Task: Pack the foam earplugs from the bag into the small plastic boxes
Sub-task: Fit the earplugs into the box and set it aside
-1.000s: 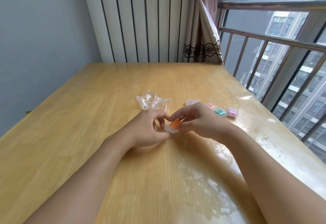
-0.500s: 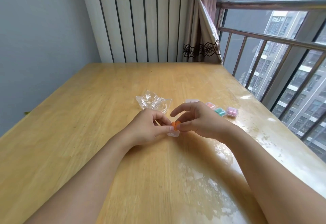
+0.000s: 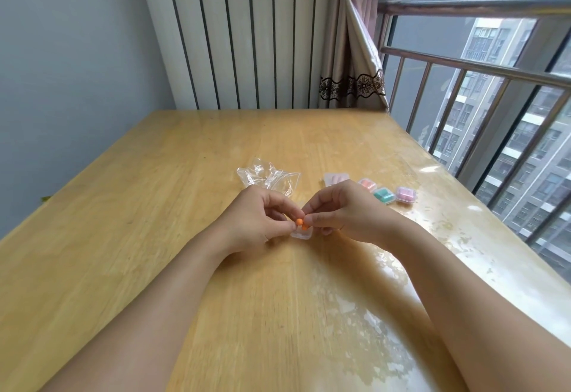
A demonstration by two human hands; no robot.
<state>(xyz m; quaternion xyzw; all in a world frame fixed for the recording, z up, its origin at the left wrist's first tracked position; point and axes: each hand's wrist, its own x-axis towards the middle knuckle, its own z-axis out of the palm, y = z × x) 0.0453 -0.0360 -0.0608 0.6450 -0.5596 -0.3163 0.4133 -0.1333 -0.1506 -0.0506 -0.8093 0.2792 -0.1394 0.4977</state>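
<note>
- Right hand (image 3: 336,212) pinches the orange earplugs (image 3: 301,224) right above the open clear box (image 3: 301,234), lined up to drop in.
- Left hand (image 3: 256,221) pinches them from the other side, probably steadying.
- Emptied bag (image 3: 268,177) sits just behind the box on the counter (image 3: 154,206).

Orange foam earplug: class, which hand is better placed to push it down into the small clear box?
Probably the right hand: its fingertips pinch the orange foam earplug just above the small clear plastic box.
</note>
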